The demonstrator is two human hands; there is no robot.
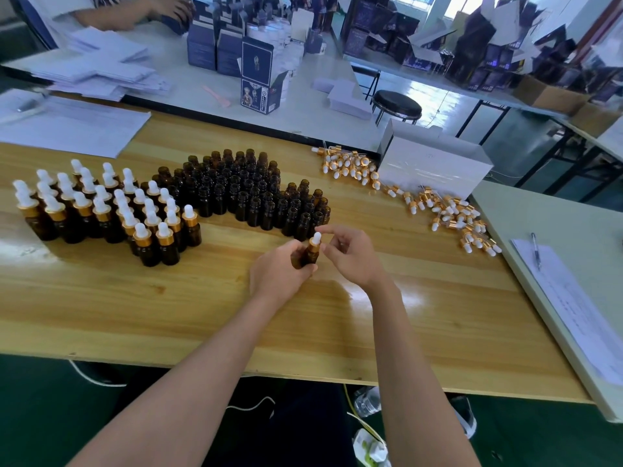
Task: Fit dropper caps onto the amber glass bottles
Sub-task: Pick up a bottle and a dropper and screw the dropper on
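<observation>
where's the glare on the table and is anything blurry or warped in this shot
Head view: bright glare patches on the wooden table just below the right hand and near its left edge; head view: the wide lens bows the table's edges; head view: the far boxes and the papers at left are soft, the bottle in the left hand sharp.

Wooden table and its load
At its left stand capped bottles; uncapped amber bottles crowd the middle; loose dropper caps lie strewn right, beside a white box; paper sheets far left.
</observation>
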